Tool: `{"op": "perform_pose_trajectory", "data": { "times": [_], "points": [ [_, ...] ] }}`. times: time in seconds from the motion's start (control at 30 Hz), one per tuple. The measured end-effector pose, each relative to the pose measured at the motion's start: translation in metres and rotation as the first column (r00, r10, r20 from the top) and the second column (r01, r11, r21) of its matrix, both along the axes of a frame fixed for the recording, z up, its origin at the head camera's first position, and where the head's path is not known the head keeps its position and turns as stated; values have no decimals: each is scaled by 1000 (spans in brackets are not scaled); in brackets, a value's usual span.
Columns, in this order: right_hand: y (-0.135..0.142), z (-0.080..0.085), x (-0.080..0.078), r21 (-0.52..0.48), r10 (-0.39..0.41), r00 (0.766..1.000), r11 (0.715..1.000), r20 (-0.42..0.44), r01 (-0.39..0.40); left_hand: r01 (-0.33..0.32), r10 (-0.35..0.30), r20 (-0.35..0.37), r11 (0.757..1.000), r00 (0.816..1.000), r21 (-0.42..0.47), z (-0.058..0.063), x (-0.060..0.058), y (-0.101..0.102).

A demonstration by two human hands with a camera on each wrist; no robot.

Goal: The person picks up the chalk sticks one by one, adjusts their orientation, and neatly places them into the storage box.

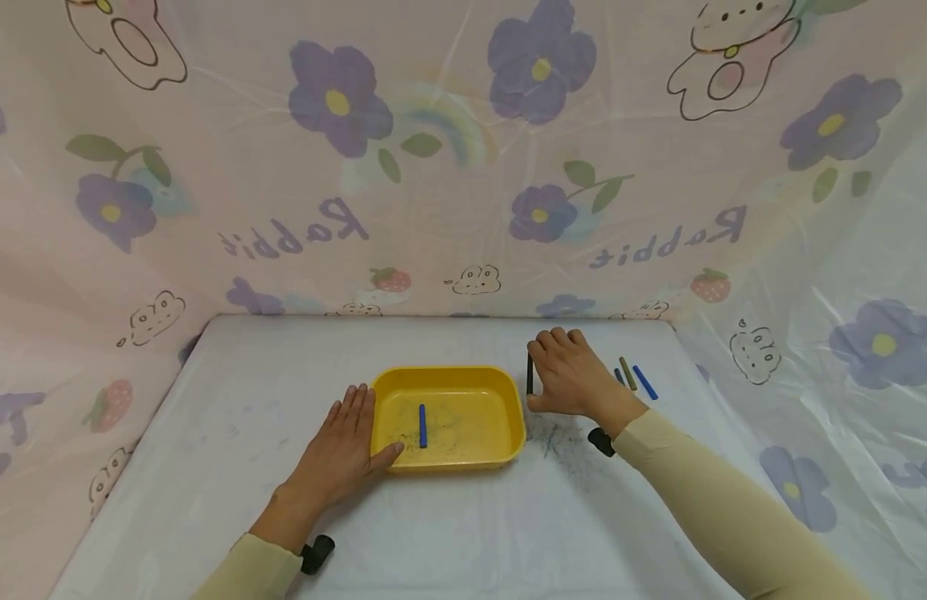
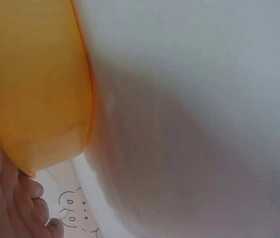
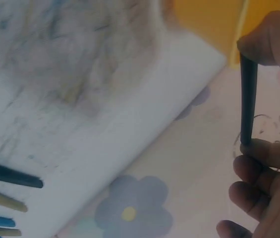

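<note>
While pinching a black crayon [image 1: 529, 374], right hand [image 1: 572, 375] palm-down.

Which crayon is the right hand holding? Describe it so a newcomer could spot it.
Start at the yellow tray in the middle of the white table. Just off its right edge, the right hand pinches a dark crayon end to end between thumb and fingers. Unlike the blue crayon in the tray and the loose crayons farther right, it is near black and held.

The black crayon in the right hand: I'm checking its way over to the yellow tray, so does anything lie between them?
Nothing visible does. The right hand pinches the black crayon stick just beside the right wall of the yellow plastic tray; only bare white table cover lies between. The left hand rests at the tray's opposite side.
</note>
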State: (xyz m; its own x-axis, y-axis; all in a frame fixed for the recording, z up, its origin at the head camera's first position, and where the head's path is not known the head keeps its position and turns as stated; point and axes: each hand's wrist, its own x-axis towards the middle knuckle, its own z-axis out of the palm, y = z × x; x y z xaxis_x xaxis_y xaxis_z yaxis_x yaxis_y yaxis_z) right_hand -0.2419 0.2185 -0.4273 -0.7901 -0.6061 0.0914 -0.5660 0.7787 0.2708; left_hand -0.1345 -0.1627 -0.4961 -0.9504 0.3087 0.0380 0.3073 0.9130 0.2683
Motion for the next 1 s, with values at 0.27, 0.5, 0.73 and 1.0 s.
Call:
{"op": "perform_pose_trajectory", "data": {
  "times": [0.27, 0.5, 0.73, 1.0],
  "points": [
    [-30, 4, 6, -25, 48, 999, 999, -9, -48, -11, 11, 17, 1000, 1000, -1, 3, 1, -1],
    [-70, -5, 16, -36, 99, 994, 995, 46, -98, -13, 13, 36, 1000, 999, -10, 5, 0, 2],
    [-103, -25, 24, 3, 164, 986, 986, 10, -164, -15, 16, 68, 1000, 998, -20, 8, -3, 3],
    [-124, -48, 29, 90, 150, 985, 983, 84, -157, -3, 6, 55, 999, 998, -43, 8, 0, 1]
  ]
}}
